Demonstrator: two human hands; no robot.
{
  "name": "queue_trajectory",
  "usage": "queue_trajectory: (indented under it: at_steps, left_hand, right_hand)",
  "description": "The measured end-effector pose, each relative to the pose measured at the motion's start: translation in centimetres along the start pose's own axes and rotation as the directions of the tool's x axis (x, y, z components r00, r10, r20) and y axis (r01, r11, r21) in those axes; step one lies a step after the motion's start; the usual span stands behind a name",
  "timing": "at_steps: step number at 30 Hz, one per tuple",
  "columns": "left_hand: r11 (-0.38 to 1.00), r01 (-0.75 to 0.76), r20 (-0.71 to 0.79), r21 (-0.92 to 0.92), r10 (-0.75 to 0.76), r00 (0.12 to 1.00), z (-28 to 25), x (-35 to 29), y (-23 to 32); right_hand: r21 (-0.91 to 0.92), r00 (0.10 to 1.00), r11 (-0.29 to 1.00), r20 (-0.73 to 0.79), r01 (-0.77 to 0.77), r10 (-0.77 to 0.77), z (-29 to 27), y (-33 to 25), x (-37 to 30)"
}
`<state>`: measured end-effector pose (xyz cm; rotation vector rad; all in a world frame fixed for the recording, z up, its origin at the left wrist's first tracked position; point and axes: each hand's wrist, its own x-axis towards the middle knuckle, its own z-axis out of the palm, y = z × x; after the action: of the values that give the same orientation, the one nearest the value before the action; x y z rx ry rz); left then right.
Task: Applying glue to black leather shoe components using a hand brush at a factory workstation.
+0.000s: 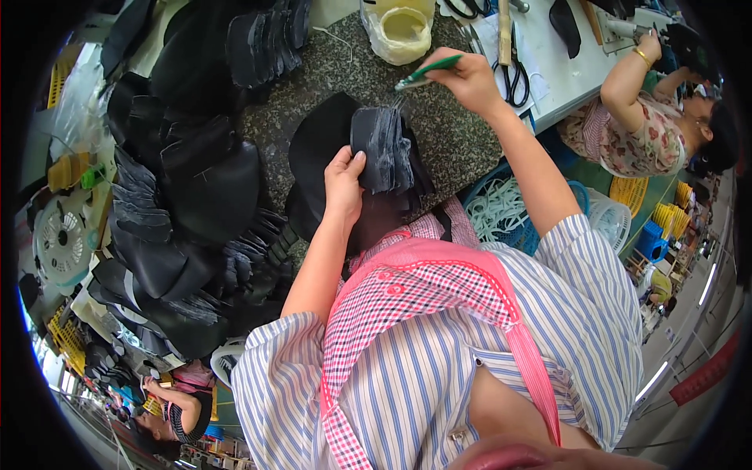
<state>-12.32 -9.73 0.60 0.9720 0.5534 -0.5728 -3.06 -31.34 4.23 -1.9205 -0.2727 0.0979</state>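
Observation:
My left hand [344,182] grips the edge of a fanned stack of black leather-like pieces [381,149], thumb on top. Their overlapping edges look greyish and smeared. Larger black pieces [317,145] lie under and beside it on the speckled stone slab [274,117]. In the air to the right of the stack, my right hand [470,82] pinches a slim green-handled brush [435,69], its tip pointing left and apart from the pieces. Beyond the brush stands a tub [401,35] coated with pale yellowish residue, which looks like glue.
Heaps of black pieces [207,188] cover the left side. Scissors [515,82] and a wooden-handled tool [504,35] lie on white paper at the right. A blue basket [501,207] of pale strips stands by the table's right edge. One co-worker [642,125] sits at the right, another [184,407] at lower left.

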Motion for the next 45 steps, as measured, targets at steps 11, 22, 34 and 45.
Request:
queue_trajectory:
  at_steps: [11, 22, 34, 45]
  left_hand:
    - [0.564, -0.654, -0.237, 0.504, 0.818, 0.523, -0.8, -7.1, 22.1]
    - [-0.362, 0.019, 0.320, 0.932, 0.845, 0.429, -2.3, 6.7, 17.5]
    - [0.408, -0.251, 0.093, 0.878, 0.369, 0.925, 3.3, -2.9, -1.2]
    - [0.875, -0.171, 0.002, 0.453, 0.191, 0.982, 2.8, -0.2, -2.0]
  right_hand:
    - [0.271, 0.945, 0.961, -0.295, -0.059, 0.141, -0.1, -1.2, -1.0]
    - [0.323, 0.942, 0.942, -0.281, -0.089, 0.185, -0.3, -2.4, -1.7]
    - [-0.331, 0.974, 0.930, -0.206, -0.162, 0.096, -1.0, 2.1, 4.2]
    - [-0.167, 0.878, 0.966, -0.468, -0.196, 0.097, -4.5, 1.6, -1.6]
